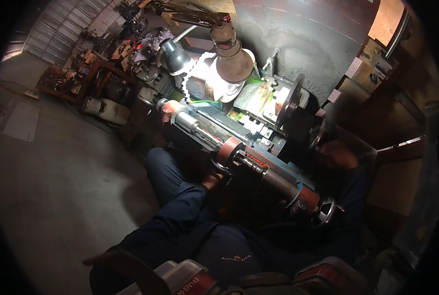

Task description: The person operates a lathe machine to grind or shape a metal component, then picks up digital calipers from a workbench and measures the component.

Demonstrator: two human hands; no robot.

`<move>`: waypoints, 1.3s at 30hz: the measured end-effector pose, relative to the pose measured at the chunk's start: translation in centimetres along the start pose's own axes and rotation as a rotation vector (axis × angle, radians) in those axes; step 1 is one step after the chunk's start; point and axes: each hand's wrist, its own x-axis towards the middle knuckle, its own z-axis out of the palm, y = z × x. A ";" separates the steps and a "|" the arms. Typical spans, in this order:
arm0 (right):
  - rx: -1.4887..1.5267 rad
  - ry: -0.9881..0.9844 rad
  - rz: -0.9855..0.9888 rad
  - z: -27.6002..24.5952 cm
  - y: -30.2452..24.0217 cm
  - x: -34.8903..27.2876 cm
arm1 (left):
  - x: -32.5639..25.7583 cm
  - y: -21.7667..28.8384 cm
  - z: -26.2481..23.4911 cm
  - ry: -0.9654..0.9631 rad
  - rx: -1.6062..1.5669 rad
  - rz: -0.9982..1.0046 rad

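I stand at a lathe [258,105] whose long grey and red shaft [271,174] runs diagonally from upper left to lower right. My left hand [211,181], in a dark blue sleeve, reaches up under the shaft and grips a small chrome handwheel [220,168] beside a red collar [228,149]; its fingers are partly hidden. My right hand [340,155] lies in deep shadow at the right, close to a dark handwheel [317,133]; its grip is hard to see. Another chrome handwheel [327,211] sits at the shaft's lower end.
A round faceplate [290,101] stands at the lathe's far end. A grey work lamp [175,56] and a brown cone-shaped part [233,55] hang over the bed. Cluttered workbenches [96,69] stand at upper left beside grey concrete floor [57,167]. A large steel cylinder [308,39] rises behind.
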 end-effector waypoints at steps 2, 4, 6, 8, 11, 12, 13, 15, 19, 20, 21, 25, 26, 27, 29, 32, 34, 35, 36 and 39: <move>-0.066 -0.206 -0.161 0.3 5.2 5.6 | 0.8 -2.4 -0.3 -0.138 0.086 0.052; -0.483 0.679 -0.748 -1.0 4.9 8.2 | 2.2 -2.1 -0.6 -0.288 0.198 0.188; -0.590 0.995 -0.937 0.0 1.7 6.9 | -0.4 -2.0 -1.4 -0.566 0.014 -0.185; -0.068 0.069 -0.344 -1.3 1.2 2.3 | -0.4 1.6 -2.7 -0.506 -0.143 -0.105; -0.479 0.487 -0.519 -1.4 6.7 7.8 | -1.0 8.6 -4.6 -0.328 -0.631 0.109; -0.693 0.682 -0.600 -2.3 8.6 9.0 | -0.5 9.8 -4.2 -0.295 -0.716 0.151; -0.625 1.061 -0.722 0.1 5.0 8.6 | -1.8 9.2 -4.4 -0.242 -0.787 0.142; -0.345 0.657 -0.620 1.2 -0.7 3.4 | -3.0 6.4 -3.2 -0.097 -0.520 0.166; -0.602 0.414 -0.558 -2.0 9.5 9.4 | 2.4 7.5 1.4 -0.052 0.241 0.579; -0.996 0.606 -0.670 -3.4 11.5 10.6 | 3.7 8.6 2.3 -0.124 0.238 0.554; -0.580 1.046 -0.738 -1.6 8.1 10.8 | 3.4 7.5 1.9 -0.193 0.262 0.477; -0.020 0.059 -0.375 -0.6 -0.1 3.0 | 2.5 -0.8 5.5 -0.071 0.150 0.486; -0.047 0.047 -0.078 0.9 -0.5 0.7 | 3.1 2.8 3.6 -0.251 -0.064 0.392; -0.047 0.081 -0.056 0.0 0.3 0.4 | 3.8 5.0 3.1 -0.358 -0.178 0.346; -0.269 0.465 -0.339 -1.0 1.0 2.8 | 3.2 6.0 0.6 -0.416 -0.256 0.304; -0.480 0.830 -0.634 -1.1 1.2 5.2 | 0.7 6.7 -1.9 -0.373 -0.476 0.304; -0.284 0.176 -0.420 0.9 1.8 2.7 | 0.3 6.9 -2.5 -0.371 -0.506 0.291; 0.146 -0.186 -0.177 1.2 2.8 3.4 | 0.5 7.1 -2.4 -0.388 -0.466 0.283; 0.139 -0.164 -0.178 0.4 4.1 5.2 | 1.5 7.3 -2.3 -0.413 -0.382 0.282; -0.579 1.168 -0.784 0.4 2.7 7.8 | 0.6 4.1 -3.4 -0.382 -0.239 0.229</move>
